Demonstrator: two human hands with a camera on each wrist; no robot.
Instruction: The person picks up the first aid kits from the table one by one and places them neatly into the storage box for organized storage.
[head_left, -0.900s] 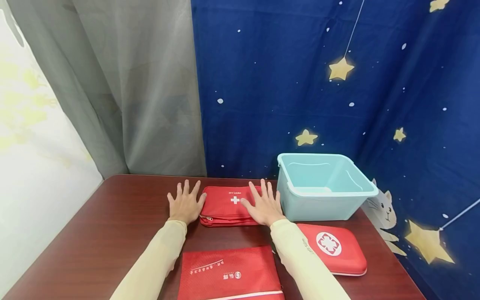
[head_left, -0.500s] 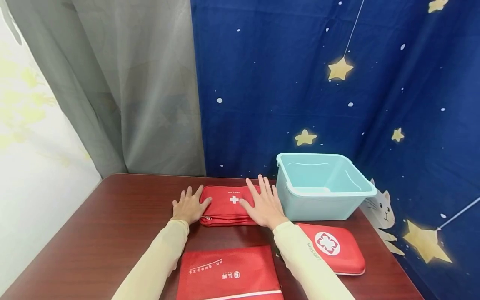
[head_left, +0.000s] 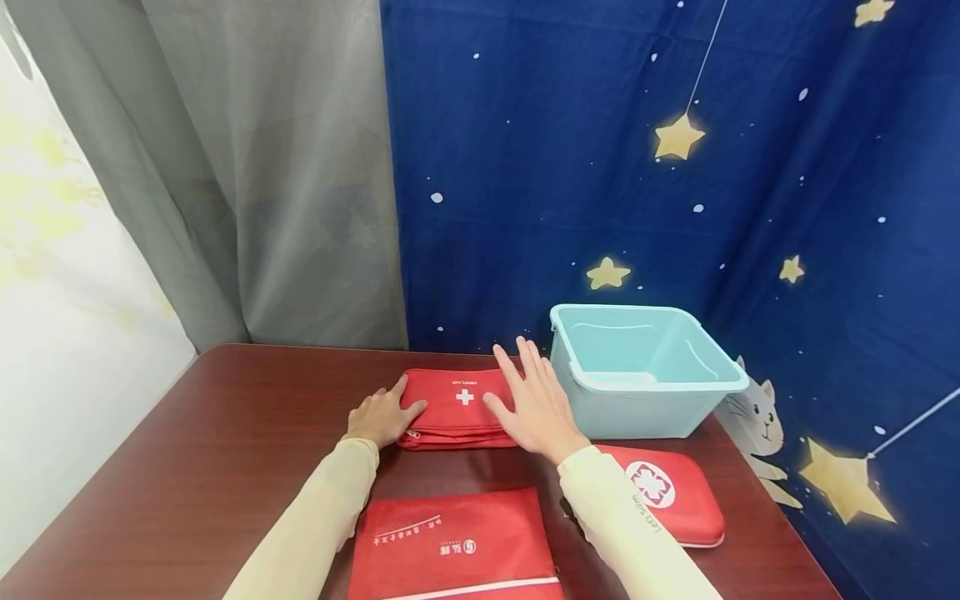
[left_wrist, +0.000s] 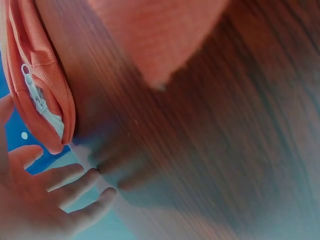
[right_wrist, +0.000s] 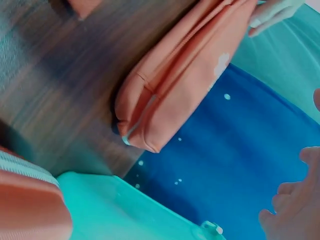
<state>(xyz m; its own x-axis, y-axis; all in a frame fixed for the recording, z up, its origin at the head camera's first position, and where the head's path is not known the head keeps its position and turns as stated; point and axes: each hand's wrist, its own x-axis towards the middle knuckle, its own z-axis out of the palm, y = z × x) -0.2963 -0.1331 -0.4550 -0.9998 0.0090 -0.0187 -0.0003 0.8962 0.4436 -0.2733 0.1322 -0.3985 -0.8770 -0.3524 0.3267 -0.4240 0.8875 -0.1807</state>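
Observation:
A red zippered first-aid pouch (head_left: 438,411) with a white cross lies near the table's far edge. At its left end is my left hand (head_left: 377,417), thumb on the pouch's top and index finger at the corner. In the left wrist view the fingers of the left hand (left_wrist: 55,190) are spread beside the pouch's zipper end (left_wrist: 47,90). My right hand (head_left: 542,412) is raised over the pouch's right end, fingers extended, overlapping it in the head view. The right wrist view shows this right hand (right_wrist: 297,200) apart from the pouch (right_wrist: 170,85).
A light blue plastic bin (head_left: 637,417) stands at the back right, close to my right hand. Before it lies a red hard case (head_left: 693,500) with a white emblem, partly behind my right sleeve. A flat red pouch (head_left: 450,542) with white lettering lies nearest me. Curtains hang behind the table.
My left hand has moved right against the pouch's end, its spread fingers drawing in. The right hand has lifted and tilted over the right end. The pouch has barely moved.

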